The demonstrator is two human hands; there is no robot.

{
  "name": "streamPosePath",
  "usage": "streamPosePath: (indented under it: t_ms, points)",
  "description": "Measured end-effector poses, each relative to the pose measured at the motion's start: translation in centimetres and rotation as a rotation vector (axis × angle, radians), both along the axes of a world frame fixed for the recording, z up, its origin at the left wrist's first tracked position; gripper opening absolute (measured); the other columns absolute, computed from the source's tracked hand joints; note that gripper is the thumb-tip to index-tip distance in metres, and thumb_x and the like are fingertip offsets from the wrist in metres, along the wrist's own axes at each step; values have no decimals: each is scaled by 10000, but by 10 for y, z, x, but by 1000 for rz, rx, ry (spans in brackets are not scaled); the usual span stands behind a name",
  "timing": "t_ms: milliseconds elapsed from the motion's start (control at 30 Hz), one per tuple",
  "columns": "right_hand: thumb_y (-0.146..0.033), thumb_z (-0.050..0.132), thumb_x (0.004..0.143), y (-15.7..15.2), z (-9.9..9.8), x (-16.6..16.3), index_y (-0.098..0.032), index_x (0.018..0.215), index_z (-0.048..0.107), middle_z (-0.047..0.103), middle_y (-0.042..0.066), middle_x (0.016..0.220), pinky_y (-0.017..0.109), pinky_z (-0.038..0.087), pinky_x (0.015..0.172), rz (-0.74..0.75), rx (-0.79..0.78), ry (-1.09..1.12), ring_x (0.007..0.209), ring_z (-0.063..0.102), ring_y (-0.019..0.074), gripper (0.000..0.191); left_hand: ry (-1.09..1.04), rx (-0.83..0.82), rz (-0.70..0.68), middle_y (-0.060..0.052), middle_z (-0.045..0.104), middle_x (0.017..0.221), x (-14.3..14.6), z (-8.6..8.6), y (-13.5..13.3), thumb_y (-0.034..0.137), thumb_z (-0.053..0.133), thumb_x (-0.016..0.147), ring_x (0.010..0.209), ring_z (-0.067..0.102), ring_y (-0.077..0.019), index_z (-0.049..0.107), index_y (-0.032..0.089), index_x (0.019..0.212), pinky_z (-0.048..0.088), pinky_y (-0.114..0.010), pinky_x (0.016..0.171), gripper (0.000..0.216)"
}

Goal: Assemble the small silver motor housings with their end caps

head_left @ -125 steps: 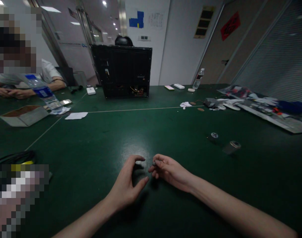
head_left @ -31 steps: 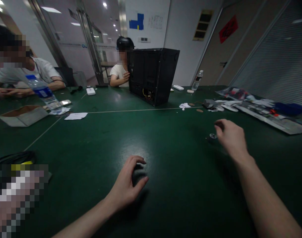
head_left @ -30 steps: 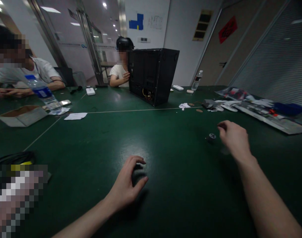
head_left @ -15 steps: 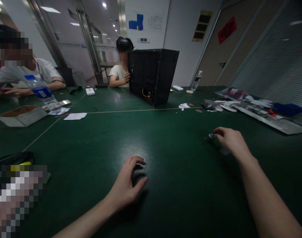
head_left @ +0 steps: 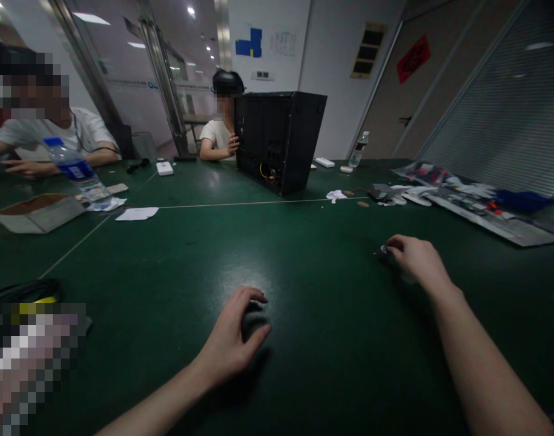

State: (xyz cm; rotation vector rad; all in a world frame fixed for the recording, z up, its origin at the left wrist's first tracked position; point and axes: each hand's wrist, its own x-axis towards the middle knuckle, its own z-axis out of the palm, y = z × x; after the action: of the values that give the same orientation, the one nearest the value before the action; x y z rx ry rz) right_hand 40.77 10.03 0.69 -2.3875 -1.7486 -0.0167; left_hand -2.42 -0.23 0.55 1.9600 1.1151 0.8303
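My left hand [head_left: 231, 339] rests on the green table [head_left: 304, 260] near its front edge. Its fingers and thumb curl round a dark shape that I cannot make out. My right hand [head_left: 415, 260] reaches out to the right, and its fingertips are closed on a small dark cylinder [head_left: 384, 249] with a pale top that stands on the table. A pale grey piece [head_left: 408, 278] shows just under the palm, mostly hidden.
A black computer case [head_left: 279, 139] stands at the far middle with a person behind it. Another person sits at the far left by a water bottle [head_left: 72, 166], a cardboard box [head_left: 38, 212] and paper [head_left: 137, 213]. Clutter and packaging [head_left: 476, 206] lie at the right. Black cable [head_left: 22, 289] lies at the left.
My right hand moved from beside my left hand out to the right, then came down and closed on the small cylinder. The case was turned by the person behind it. My left hand stayed put.
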Motion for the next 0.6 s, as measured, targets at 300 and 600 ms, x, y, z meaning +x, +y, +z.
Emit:
streamPosePath:
  t_ms: [300,600]
  points:
    - [-316,470,851,-3,5,-4,-214,1041,623,660,113,1026,396,485,656,4,-33,22,900,627,314,264,-1,-38,-4,-82,549,1132,-1,3,-1,187,599,828,1075,548,-276,501,222,1080,456,-465,947,272]
    - [-494,570,775,-10,14,12,-146,1146,563,609,259,1089,459,457,644,-131,-143,-8,949,591,416,508,10,-37,-3,-81,552,1129,0,3,0,158,599,823,1076,545,-267,512,220,1080,447,-454,962,278]
